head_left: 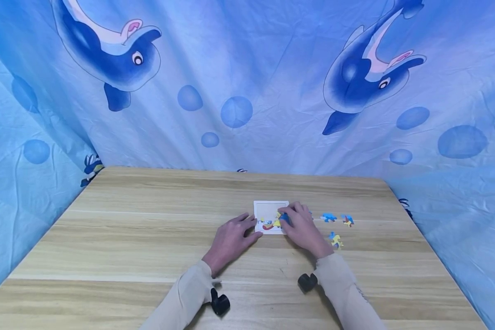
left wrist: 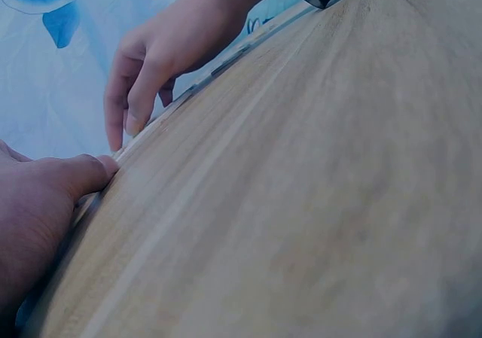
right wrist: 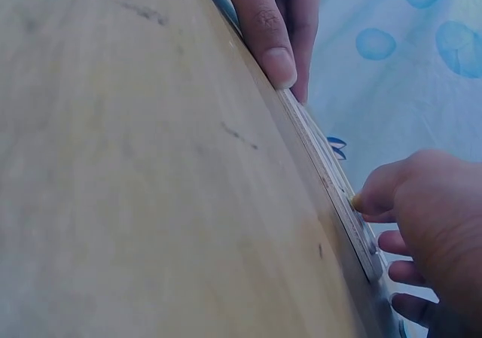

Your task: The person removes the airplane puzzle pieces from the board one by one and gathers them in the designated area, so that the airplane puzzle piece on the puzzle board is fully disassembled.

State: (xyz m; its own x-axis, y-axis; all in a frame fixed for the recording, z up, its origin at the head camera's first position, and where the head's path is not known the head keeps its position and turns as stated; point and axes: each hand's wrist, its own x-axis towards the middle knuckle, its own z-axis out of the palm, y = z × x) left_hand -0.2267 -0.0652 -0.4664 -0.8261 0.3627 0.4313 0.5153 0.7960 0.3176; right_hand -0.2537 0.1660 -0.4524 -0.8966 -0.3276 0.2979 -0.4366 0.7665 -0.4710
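A small white-framed jigsaw puzzle board [head_left: 271, 202] lies on the table, its lower part filled with colourful pieces. My left hand [head_left: 232, 238] rests at the board's left side, with fingers and thumb touching its edge. In the right wrist view, the left thumb [right wrist: 279, 68] presses on the board's rim. Over the board's right part, my right hand [head_left: 303, 229] pinches a puzzle piece [head_left: 286, 217] that looks blue and yellow. Its fingers hide much of that piece and the board's right edge.
Loose puzzle pieces lie right of the board: a blue one [head_left: 328, 217], a blue, yellow and red one [head_left: 348, 220] and a yellow and blue one [head_left: 336, 240]. Another is partly hidden behind the right hand. A blue dolphin-print curtain [head_left: 264, 55] hangs behind the wooden table [head_left: 148, 220].
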